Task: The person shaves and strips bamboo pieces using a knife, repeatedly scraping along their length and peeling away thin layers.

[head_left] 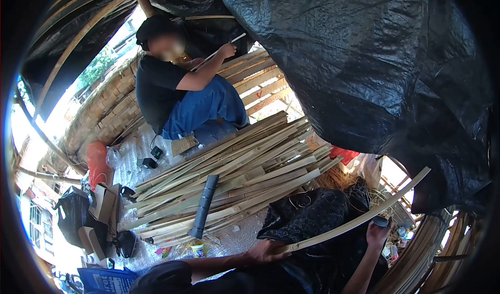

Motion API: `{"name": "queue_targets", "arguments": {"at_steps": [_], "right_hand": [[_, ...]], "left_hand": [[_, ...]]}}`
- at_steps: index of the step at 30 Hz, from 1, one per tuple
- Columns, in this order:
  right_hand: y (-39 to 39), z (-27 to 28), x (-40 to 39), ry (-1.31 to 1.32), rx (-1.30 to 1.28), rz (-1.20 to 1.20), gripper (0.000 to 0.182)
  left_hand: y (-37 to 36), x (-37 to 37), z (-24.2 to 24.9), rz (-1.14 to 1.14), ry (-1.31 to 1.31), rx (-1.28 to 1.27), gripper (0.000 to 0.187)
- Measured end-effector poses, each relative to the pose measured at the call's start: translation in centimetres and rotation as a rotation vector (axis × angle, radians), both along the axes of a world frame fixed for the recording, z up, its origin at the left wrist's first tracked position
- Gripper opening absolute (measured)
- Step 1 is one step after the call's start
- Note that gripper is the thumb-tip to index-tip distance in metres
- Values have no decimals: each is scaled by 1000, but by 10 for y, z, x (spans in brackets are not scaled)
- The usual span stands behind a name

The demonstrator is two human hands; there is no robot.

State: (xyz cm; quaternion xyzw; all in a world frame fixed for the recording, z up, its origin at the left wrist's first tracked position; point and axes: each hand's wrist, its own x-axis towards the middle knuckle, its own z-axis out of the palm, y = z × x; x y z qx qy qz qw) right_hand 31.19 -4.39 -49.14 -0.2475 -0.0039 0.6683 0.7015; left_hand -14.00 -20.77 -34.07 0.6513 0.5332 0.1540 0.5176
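Observation:
My left hand (264, 251) is closed around the near end of a long bamboo strip (344, 227). The strip rises across my lap to the right in a slight curve, its far end in front of the black tarp. Just below the strip, my right hand (377, 235) is closed on a short dark grey object (380, 221) with a rounded end; its kind I cannot tell. Dark patterned cloth (307, 216) covers my legs under the strip.
A pile of split bamboo strips (234, 176) lies ahead, with a dark ribbed tube (204, 205) on top. Another person (172, 80) sits beyond, holding a thin strip. A black tarp (354, 59) hangs at right. Bags and a cardboard box (104, 203) stand at left.

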Motion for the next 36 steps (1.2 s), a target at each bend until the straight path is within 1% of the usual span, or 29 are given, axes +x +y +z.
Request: {"name": "queue_targets", "arguments": {"at_steps": [3, 5, 6, 7, 9, 10, 11, 12, 13, 14, 15, 16, 17, 18, 19, 21, 23, 25, 27, 28, 29, 30, 31, 33, 34, 35, 36], "right_hand": [[0, 11, -6, 29, -38, -21, 43], [-1, 16, -12, -11, -13, -9, 45], [-3, 7, -8, -15, 19, 23, 44], [-5, -2, -7, -35, 11, -3, 45], [-7, -9, -7, -28, 3, 13, 46], [-9, -26, -1, -18, 192, 93, 35], [-7, -23, -4, 35, 187, 76, 34], [-2, -36, 3, 65, 183, 126, 34], [-9, -17, -11, -53, 259, 74, 37], [-6, 6, -20, -80, -2, -21, 43], [-6, 14, -25, -94, -10, -43, 41], [-6, 24, -28, -99, -18, -33, 40], [-7, 26, -29, -100, -25, -19, 40], [-8, 24, -29, -87, -33, -34, 40], [-6, 19, -27, -92, -36, -19, 41], [1, 15, -21, -97, -13, -14, 41], [-2, 16, -24, -39, -36, 14, 43], [-6, 20, -26, 7, 12, 13, 43], [-6, 26, -26, 17, -38, 3, 37], [-11, 49, -33, -15, -34, 21, 28], [-10, 55, -35, -12, -29, 18, 28], [-10, 60, -37, -149, -40, 37, 24], [-11, 60, -41, -283, -56, 61, 22], [-6, 56, -43, -300, -53, 55, 21], [-5, 53, -44, -312, -32, 25, 24], [-5, 48, -45, -323, -17, -6, 27], [-3, 44, -44, -316, -71, -25, 34]], "left_hand": [[1, -2, -2, -11, 4, 6, 56], [1, -4, -1, 8, 8, 11, 56], [-1, -3, -2, 24, 7, 14, 56], [-1, -3, -2, 22, 16, 26, 48], [-9, 6, 10, 129, 56, 81, 39], [-14, 10, 10, 68, 44, 48, 39], [-15, 12, 10, 133, 143, 91, 36], [-15, 14, 10, 202, 245, 143, 33], [-14, 16, 10, 156, 241, 130, 33], [-13, 17, 10, 183, 272, 181, 33], [-12, 17, 12, 216, 306, 235, 33], [-10, 17, 12, 191, 311, 231, 33], [-8, 18, 12, 221, 331, 234, 33], [-8, 17, 13, 254, 352, 238, 32], [-8, 16, 15, 240, 361, 240, 32], [5, 17, 17, 270, 294, 252, 32], [16, 20, 20, 267, 301, 292, 31], [25, 22, 24, 261, 305, 332, 30], [34, 25, 26, 274, 281, 360, 31], [37, 24, 27, 269, 283, 369, 31], [38, 22, 27, 278, 145, 280, 31], [38, 20, 27, 290, 9, 186, 32], [36, 20, 37, 296, 17, 179, 32], [41, 25, 68, 250, -370, -215, 34], [46, 27, 71, 169, -401, -194, 38], [50, 34, 74, 180, -392, -202, 38], [55, 44, 77, 178, -388, -169, 37]]}}
